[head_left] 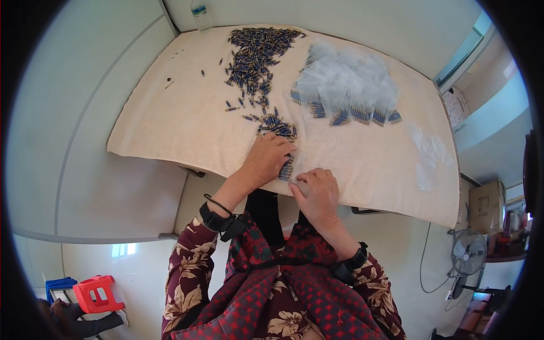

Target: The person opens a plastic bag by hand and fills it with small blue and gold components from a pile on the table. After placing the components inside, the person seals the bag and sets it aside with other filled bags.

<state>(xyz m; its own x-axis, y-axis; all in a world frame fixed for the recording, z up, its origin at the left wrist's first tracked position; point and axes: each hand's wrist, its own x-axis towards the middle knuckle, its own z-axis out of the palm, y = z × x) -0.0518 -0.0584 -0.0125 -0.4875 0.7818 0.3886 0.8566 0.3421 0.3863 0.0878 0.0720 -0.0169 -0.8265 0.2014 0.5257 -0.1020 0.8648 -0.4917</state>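
Note:
My left hand (267, 160) reaches over a row of small dark blue pieces with brass-coloured ends (287, 169) near the table's front edge. Its fingers are bent together at the top of that row; what they hold is too small to make out. Just to the right, my right hand (318, 192) rests at the edge with curled fingers, the thumb and fingertips by the rim of a clear plastic bag (296, 164) around the row. A small loose heap of the same pieces (276, 126) lies right beyond my left hand.
A large pile of blue pieces (255, 54) lies at the back. Filled clear bags (345, 79) are stacked to its right, with flat clear bags (426, 153) farther right. A bottle (200, 16) stands at the back left. A fan (469, 252) is beside the table.

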